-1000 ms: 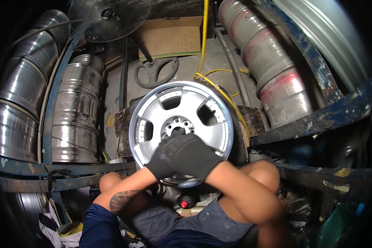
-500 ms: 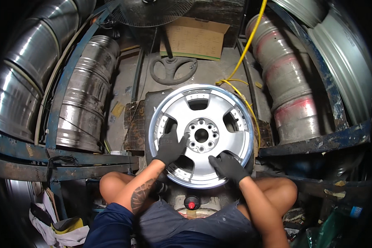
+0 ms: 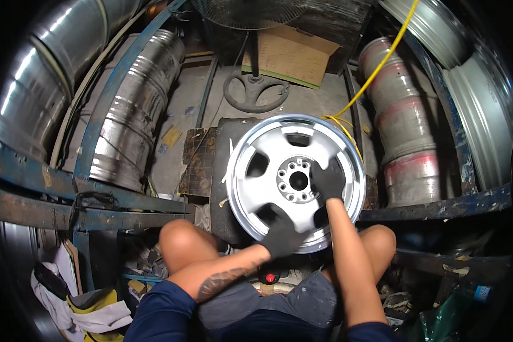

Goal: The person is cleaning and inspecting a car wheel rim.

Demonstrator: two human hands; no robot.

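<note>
A silver wheel rim with a polished lip and a ring of bolt holes lies face up in front of my knees. My left hand, in a dark glove, rests over its lower edge beside the lower-left opening, thumb and fingers apart. My right hand, also gloved, lies across the right side of the wheel face near the hub, covering most of the right opening. Its fingers look spread, though motion smears them, and neither hand shows anything else held. Dark block-like padding sits under the wheel.
Stacked metal rims stand on the left behind a blue rack bar; more rims line the right. Beyond the wheel are a fan stand base, a cardboard sheet and a yellow hose. A red-capped item sits between my legs.
My right hand has moved up the wheel toward the hub's right side. My left hand has shifted down to the lower edge. The whole view has moved, so the wheel appears further right.
</note>
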